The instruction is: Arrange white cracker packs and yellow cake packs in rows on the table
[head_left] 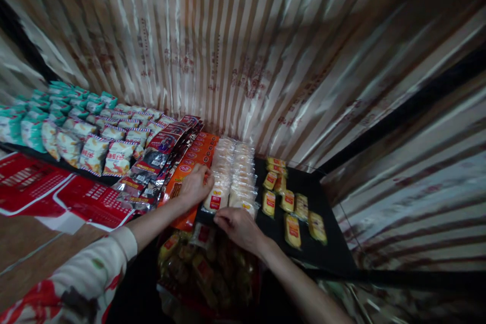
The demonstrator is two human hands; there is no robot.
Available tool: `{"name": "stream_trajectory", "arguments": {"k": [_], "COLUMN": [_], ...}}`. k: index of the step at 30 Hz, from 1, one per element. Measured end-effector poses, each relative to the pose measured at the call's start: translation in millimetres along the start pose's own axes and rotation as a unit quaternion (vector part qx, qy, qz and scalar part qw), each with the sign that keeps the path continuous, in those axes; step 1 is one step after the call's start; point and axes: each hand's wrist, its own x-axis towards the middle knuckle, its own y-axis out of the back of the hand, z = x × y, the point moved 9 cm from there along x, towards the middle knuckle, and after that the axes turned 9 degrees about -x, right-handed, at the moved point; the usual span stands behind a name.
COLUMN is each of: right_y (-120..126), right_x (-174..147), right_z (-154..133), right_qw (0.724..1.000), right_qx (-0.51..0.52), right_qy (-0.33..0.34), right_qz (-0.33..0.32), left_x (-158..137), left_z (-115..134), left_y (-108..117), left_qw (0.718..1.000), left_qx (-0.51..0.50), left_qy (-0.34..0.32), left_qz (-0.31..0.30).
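Note:
Two rows of clear-wrapped white snack packets [216,199] stand on a black table [319,192]. My left hand [195,185] is at the left side of these rows, over an orange sheet [186,219], its fingers curled. Just in front of the rows is my right hand [241,228], thumb and fingers pinched together near the lower edge of the front packet. Whether either hand grips anything is hidden. Below my hands sits a bag of yellow-wrapped snacks [203,268], with a small clear packet [203,235] on top.
Yellow-wrapped snacks [292,230] lie loosely on the right side of the table. To the left are dark, shiny packets [152,162], white snack bags [93,154] and green ones [32,129]. A red printed banner [91,197] hangs in front. Striped sheeting [235,50] hangs behind.

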Motion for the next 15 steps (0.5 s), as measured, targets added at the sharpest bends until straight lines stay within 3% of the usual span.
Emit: {"name": "stream_trajectory", "arguments": {"k": [4,8,15], "right_y": [55,100,135], "right_x": [12,28,86], "right_z": [55,124,216], "right_qw": [0.988,0.959,0.946], "right_qx": [0.043,0.036,-0.053], "right_qy": [-0.066,-0.147,-0.224], "right_qz": [0.136,0.241,0.227], "left_x": [22,67,161], "left_z": [16,28,57], "left_y": [-5,-18,-65], "left_qw": [0.999,0.999,0.989], "left_qx": [-0.026,-0.014,0.076], "left_qy": [-0.024,-0.027,-0.088], "left_qz": [-0.007,-0.031,-0.089]}}
